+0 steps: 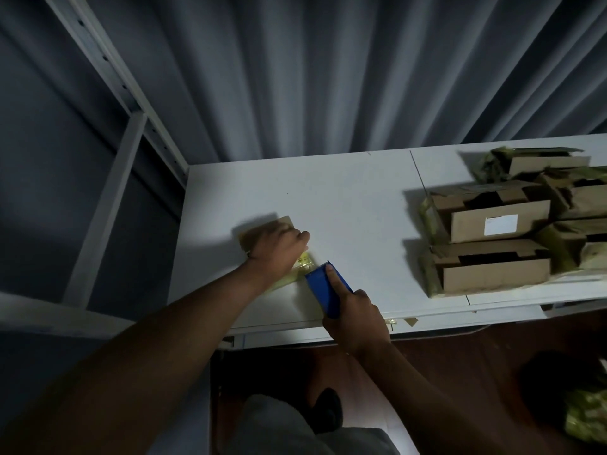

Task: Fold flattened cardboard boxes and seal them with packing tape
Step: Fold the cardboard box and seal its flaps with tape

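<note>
Two hands busy: left hand (279, 246) presses flat the light, stiff brown cardboard box (262, 233) (mid-frame), right hand (353, 311) grips the blue plastic tape dispenser (323, 289).

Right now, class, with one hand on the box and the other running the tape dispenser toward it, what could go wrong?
1. The right hand grips the blue dispenser with its index finger stretched toward the front end, near the left hand; a slip could nick a finger.
2. The left hand covers most of the small box, so the tape may go on crooked or wrinkled.
3. The dispenser works near the table edge; it could slide off.
</note>
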